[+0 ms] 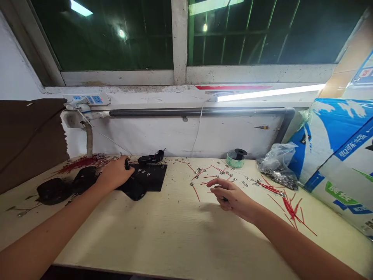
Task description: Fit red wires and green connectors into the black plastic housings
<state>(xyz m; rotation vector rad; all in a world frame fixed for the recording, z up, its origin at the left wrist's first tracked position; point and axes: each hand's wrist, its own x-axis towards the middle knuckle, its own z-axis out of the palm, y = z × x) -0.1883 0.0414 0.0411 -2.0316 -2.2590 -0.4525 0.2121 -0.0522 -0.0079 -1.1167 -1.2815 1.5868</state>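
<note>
My left hand (pixel 115 174) rests at the edge of a black square mat (pixel 153 177) and grips a small black object (pixel 127 164). Small metal terminals lie on the mat. A black handheld tool (pixel 151 157) lies just beyond it, and a rounded black object (pixel 134 191) sits against its front edge. My right hand (pixel 233 198) hovers, fingers curled, near scattered red wires with metal terminals (pixel 201 179). A small dark bit (pixel 225 199) shows under its fingers, and I cannot tell if it is held.
A cream worktop (pixel 175 241) runs below a window. Red wire bundles (pixel 291 208) (pixel 81 163), black rounded objects (pixel 54 190), a green tape spool (pixel 236 158) and a plastic bag of metal parts (pixel 276 165) lie on it. A blue-printed carton (pixel 329 155) stands at right.
</note>
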